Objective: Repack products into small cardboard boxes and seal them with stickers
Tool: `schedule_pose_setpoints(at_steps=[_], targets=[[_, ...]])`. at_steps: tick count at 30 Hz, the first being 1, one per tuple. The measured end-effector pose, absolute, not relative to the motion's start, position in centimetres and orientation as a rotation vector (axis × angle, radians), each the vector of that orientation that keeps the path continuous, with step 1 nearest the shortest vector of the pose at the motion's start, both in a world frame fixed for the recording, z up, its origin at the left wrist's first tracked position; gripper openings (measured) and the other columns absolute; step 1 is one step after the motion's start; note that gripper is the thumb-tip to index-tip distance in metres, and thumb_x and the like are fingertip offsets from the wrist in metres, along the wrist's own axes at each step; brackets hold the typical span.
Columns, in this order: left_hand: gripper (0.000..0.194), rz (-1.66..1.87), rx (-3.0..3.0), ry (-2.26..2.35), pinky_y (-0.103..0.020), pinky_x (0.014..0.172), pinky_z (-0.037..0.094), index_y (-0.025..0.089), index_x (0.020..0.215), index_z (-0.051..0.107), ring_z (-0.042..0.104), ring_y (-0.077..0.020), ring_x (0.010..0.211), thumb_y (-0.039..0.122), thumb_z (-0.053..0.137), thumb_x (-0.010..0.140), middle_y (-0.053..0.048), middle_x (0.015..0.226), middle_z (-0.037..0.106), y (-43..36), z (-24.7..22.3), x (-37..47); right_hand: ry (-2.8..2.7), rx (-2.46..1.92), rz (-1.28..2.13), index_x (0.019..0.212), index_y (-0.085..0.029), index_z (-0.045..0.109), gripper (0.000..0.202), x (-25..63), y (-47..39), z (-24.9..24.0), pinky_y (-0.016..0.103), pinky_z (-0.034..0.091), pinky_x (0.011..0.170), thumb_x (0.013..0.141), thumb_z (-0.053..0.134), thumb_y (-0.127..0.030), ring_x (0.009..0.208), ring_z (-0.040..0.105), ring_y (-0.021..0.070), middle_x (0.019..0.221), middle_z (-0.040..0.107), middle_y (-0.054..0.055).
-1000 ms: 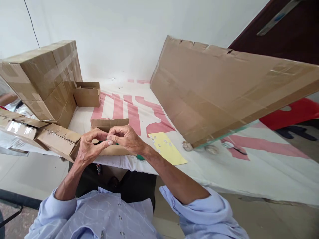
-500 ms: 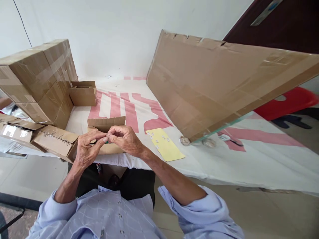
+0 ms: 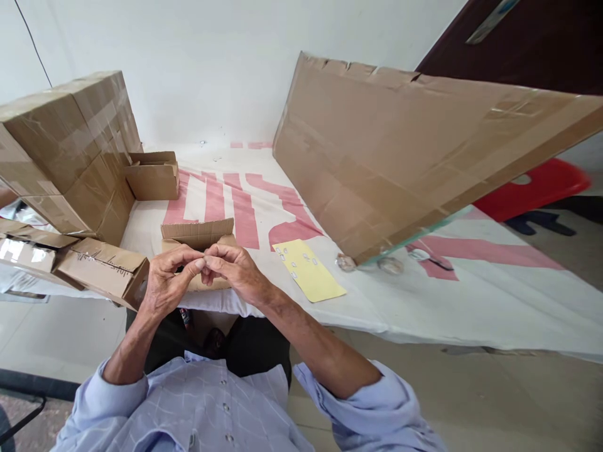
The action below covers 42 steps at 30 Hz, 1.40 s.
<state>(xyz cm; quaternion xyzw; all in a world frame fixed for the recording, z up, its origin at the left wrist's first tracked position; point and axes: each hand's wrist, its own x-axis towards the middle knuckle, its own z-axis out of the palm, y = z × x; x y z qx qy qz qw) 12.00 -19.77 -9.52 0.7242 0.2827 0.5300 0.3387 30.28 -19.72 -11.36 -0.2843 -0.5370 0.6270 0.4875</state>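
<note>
Fingertip to fingertip, my left hand [image 3: 170, 276] and my right hand [image 3: 239, 271] meet over a small open cardboard box [image 3: 198, 233] at the table's front edge. Both are closed in a pinch. Whatever lies between the fingertips is too small or too hidden to make out. The hands cover most of the box's inside. To the right of my right hand, a yellow sheet [image 3: 316, 280] lies flat with several small pale pieces [image 3: 294, 274] on its left and upper parts.
Taped cartons [image 3: 89, 144] are stacked at the left, an open box [image 3: 153, 181] beside them. Closed boxes [image 3: 97, 263] line the front left edge. A large cardboard sheet [image 3: 400, 150] leans at the right, with a red chair [image 3: 532, 188] behind. Another person's arm [image 3: 6, 196] shows far left.
A green bit seen between the fingertips is hidden now. My hands stay pinched together over the box. The whole view has shifted slightly.
</note>
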Motion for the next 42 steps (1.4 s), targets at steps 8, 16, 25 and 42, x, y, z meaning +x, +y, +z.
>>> schedule_pose_setpoints(at_steps=[8,16,25,42], targets=[[0.013,1.453,1.998,0.828,-0.031,0.067,0.06,0.025,0.094,0.085,0.074,-0.0177,0.067,0.038,0.088,0.093,-0.003,0.076,0.081,-20.1,-9.5,12.3,-1.291,-0.794,1.304,0.079,-0.022,0.065,0.044,29.9,-20.1,-12.0,0.03,0.058,0.069,0.088,0.085,-0.06,0.067,0.064,0.0147,0.069,0.065,-0.002],[0.008,1.561,2.187,0.701,-0.027,0.069,0.065,0.022,0.096,0.087,0.08,-0.0165,0.073,0.017,0.081,0.095,-0.005,0.085,0.086,-19.7,-9.5,12.0,-1.502,-0.93,0.91,0.087,-0.023,0.064,0.024,29.8,-20.9,-11.8,0.028,0.056,0.069,0.098,0.072,-0.043,0.071,0.067,0.0157,0.077,0.07,0.001],[0.013,1.605,2.049,0.778,-0.028,0.07,0.066,0.022,0.085,0.085,0.079,-0.0168,0.069,0.024,0.079,0.096,-0.004,0.079,0.085,-19.7,-10.2,11.8,-1.674,-0.907,0.333,0.089,-0.025,0.063,0.014,29.4,-21.9,-11.2,0.029,0.06,0.072,0.103,0.06,-0.026,0.072,0.07,0.0165,0.08,0.073,0.002],[0.034,1.312,1.506,0.782,-0.03,0.067,0.071,0.018,0.083,0.087,0.08,-0.019,0.066,0.052,0.09,0.089,-0.007,0.078,0.084,-21.4,-10.4,12.7,-1.695,-0.77,-0.246,0.111,-0.026,0.067,0.014,30.0,-21.6,-12.7,0.035,0.061,0.078,0.102,0.068,-0.015,0.082,0.077,0.0218,0.091,0.079,0.006]])
